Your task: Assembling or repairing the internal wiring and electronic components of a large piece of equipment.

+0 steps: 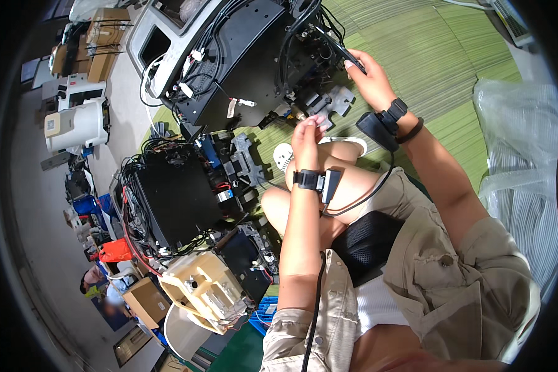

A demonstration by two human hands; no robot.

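Note:
My right hand (373,79) is closed round the near end of a long, thin black piece (344,51). This piece slants up and left into the bundled cables of a black machine chassis (245,68); whether it is fixed there I cannot tell. Lower down, my left hand (307,139) has its fingers bent together beside a small brass-coloured fitting (298,113) at the chassis's lower edge. What those fingertips hold, if anything, is too small to make out. A grey metal bracket (338,101) juts out between my two hands.
Left of my knees stands a second black unit (177,192) with wires and wheels. A cream plastic housing (201,288) sits nearer, above a blue crate (265,313). Clear plastic wrapping (514,136) lies at right on the green carpet (425,46). Cables hang from both wrist-worn devices.

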